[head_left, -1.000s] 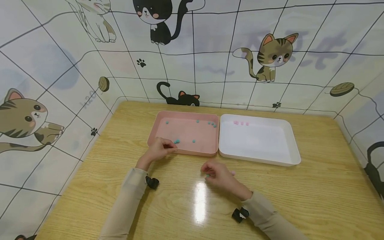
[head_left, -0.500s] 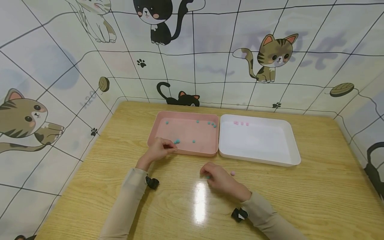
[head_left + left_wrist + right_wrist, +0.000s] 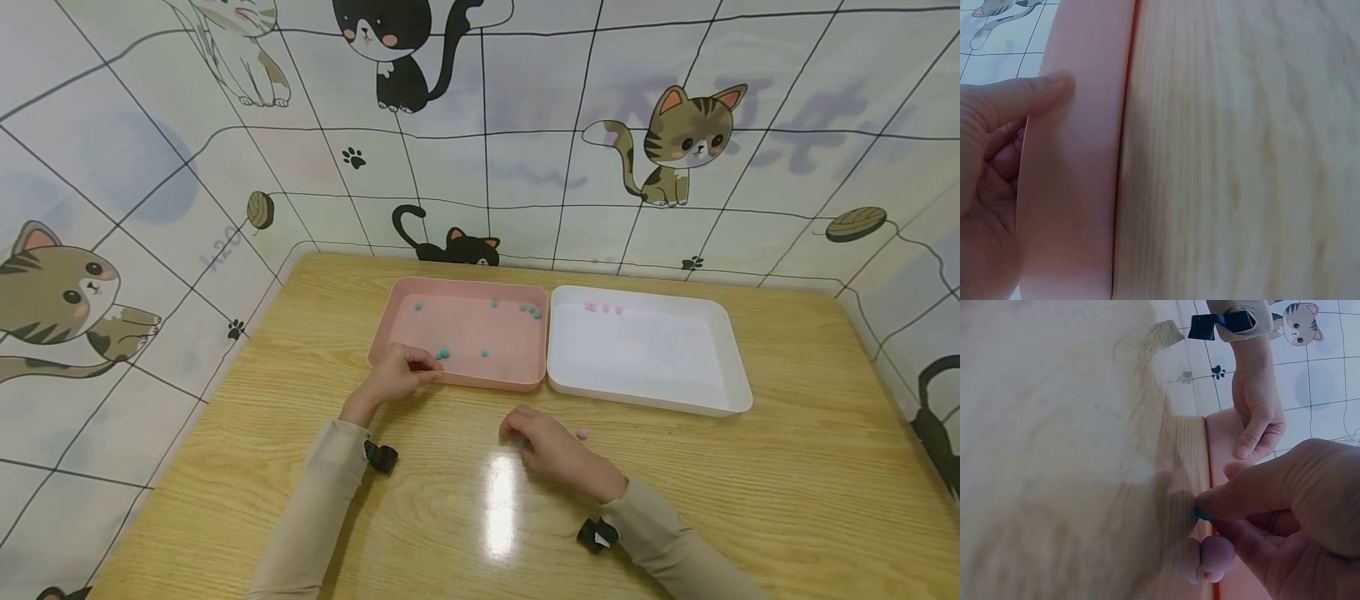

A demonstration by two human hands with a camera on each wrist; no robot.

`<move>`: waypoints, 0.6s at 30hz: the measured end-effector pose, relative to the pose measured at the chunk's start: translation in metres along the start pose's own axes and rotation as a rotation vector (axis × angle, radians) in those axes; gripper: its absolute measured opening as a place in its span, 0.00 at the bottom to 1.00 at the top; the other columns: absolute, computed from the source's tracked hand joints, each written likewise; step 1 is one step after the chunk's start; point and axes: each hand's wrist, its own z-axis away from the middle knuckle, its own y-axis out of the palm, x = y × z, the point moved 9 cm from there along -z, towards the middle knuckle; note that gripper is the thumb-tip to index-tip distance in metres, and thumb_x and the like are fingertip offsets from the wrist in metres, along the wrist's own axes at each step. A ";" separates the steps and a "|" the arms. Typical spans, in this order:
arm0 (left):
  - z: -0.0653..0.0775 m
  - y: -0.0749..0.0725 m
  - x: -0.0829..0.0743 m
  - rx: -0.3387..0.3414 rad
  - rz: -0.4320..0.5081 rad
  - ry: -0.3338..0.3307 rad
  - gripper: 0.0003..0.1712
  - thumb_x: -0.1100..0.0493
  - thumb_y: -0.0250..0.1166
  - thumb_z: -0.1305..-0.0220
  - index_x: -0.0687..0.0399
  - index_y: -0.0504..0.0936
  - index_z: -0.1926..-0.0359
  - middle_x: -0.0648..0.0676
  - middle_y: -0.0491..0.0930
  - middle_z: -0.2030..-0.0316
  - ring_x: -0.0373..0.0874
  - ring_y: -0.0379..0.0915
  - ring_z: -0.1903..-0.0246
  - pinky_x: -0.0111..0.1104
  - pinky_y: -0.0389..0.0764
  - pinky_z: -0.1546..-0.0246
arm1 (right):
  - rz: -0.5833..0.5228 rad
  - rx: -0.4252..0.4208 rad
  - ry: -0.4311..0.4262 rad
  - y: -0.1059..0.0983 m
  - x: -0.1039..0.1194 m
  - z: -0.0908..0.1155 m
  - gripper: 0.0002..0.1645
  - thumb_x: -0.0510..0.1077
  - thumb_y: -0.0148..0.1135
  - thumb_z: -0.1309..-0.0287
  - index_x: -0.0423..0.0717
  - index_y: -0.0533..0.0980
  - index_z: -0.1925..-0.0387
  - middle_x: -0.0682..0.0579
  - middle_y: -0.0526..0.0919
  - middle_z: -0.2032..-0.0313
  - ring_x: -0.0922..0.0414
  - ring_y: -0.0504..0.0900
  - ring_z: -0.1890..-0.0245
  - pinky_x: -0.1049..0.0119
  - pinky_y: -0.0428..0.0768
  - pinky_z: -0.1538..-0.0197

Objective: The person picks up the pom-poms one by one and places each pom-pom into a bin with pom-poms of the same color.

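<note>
My left hand [image 3: 399, 372] grips the near wall of the pink tray [image 3: 480, 380], near its left corner. The left wrist view has the thumb [image 3: 1054, 87] lying on the wall's outer face. On the table in front of the trays, my right hand [image 3: 551, 446] pinches a small teal ball [image 3: 1202, 514] between thumb and finger, low at the wood. A pale pink ball [image 3: 582, 433] lies on the table just beyond that hand. In the right wrist view, pink balls [image 3: 1217, 553] sit close to the fingers; how many is unclear.
Several teal balls [image 3: 445, 353] lie scattered in the pink tray. Beside it, right against its edge, stands a white tray [image 3: 645, 354] with several pink balls [image 3: 606, 309] along the back. A cat-patterned wall [image 3: 525, 175] closes off the table's far side.
The right hand has shifted slightly down and left, uncovering more of the pink ball behind it. The left hand and both trays have stayed put.
</note>
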 end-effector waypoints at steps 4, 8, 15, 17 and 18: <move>-0.001 0.001 0.000 -0.001 0.004 0.008 0.03 0.69 0.68 0.46 0.61 0.85 0.74 0.53 0.83 0.76 0.35 0.73 0.79 0.26 0.74 0.77 | -0.017 0.015 0.024 0.000 -0.001 0.001 0.22 0.16 0.49 0.58 0.39 0.75 0.66 0.49 0.78 0.64 0.55 0.76 0.64 0.70 0.76 0.62; 0.000 0.001 0.000 0.000 -0.001 0.007 0.03 0.69 0.68 0.46 0.61 0.85 0.74 0.52 0.83 0.76 0.36 0.73 0.78 0.26 0.74 0.77 | -0.020 0.020 0.012 0.001 -0.001 0.001 0.22 0.16 0.48 0.58 0.39 0.75 0.66 0.49 0.78 0.64 0.55 0.76 0.64 0.70 0.76 0.62; -0.001 0.001 0.000 -0.004 -0.009 0.011 0.03 0.69 0.68 0.46 0.60 0.85 0.74 0.53 0.83 0.76 0.35 0.73 0.79 0.27 0.75 0.77 | -0.001 0.011 -0.029 0.000 0.000 0.000 0.23 0.16 0.49 0.59 0.40 0.75 0.65 0.50 0.77 0.65 0.56 0.77 0.64 0.71 0.76 0.61; 0.000 0.000 -0.001 -0.004 -0.008 0.014 0.03 0.69 0.68 0.46 0.60 0.86 0.74 0.53 0.83 0.76 0.35 0.73 0.79 0.26 0.75 0.77 | -0.008 0.018 -0.015 0.001 -0.001 0.000 0.23 0.16 0.48 0.59 0.40 0.75 0.65 0.50 0.77 0.64 0.56 0.77 0.64 0.69 0.76 0.62; 0.000 0.000 -0.001 -0.003 -0.007 0.013 0.03 0.69 0.68 0.46 0.60 0.86 0.74 0.53 0.83 0.76 0.35 0.73 0.79 0.26 0.74 0.77 | -0.016 0.022 -0.004 0.001 -0.002 0.000 0.24 0.16 0.48 0.59 0.40 0.75 0.64 0.50 0.77 0.64 0.55 0.76 0.64 0.68 0.76 0.61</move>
